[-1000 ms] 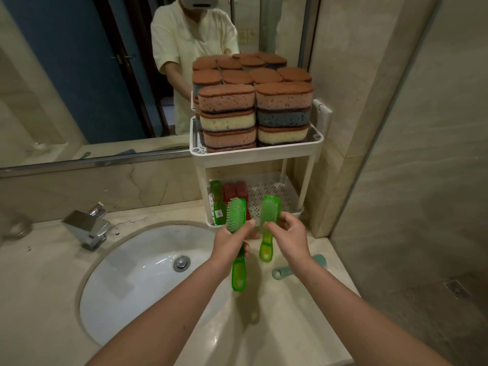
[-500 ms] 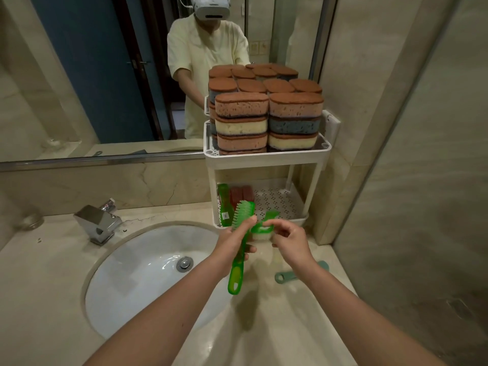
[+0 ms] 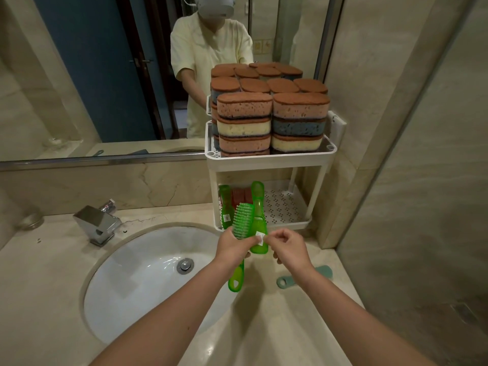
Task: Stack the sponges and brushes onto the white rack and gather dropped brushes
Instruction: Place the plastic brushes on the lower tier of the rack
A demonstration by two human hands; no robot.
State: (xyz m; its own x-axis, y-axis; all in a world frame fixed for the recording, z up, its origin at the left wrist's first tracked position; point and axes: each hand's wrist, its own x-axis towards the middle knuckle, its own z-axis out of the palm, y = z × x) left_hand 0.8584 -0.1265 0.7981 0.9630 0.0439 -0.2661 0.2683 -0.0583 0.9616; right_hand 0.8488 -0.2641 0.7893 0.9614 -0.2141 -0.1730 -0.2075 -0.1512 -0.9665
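My left hand (image 3: 232,247) grips a green brush (image 3: 243,220) by its neck, bristles facing me and handle hanging down over the sink edge. My right hand (image 3: 287,247) pinches the lower end of a second green brush (image 3: 258,215) near its sticker. That brush stands upright beside the first, its handle pointing up toward the lower shelf of the white rack (image 3: 269,160). Stacked sponges (image 3: 272,122) fill the top shelf. A third green brush (image 3: 225,204) and red items (image 3: 239,194) stand at the lower shelf's left. A teal brush (image 3: 325,271) lies on the counter, partly behind my right wrist.
The white basin (image 3: 148,281) is set into the marble counter on the left, with a chrome faucet (image 3: 97,225) behind it. A mirror runs along the back wall. A glass partition (image 3: 422,207) closes off the right side beyond the counter edge.
My right hand has turned the second green brush over, so its handle now points up toward the rack. Both brushes have come together side by side.
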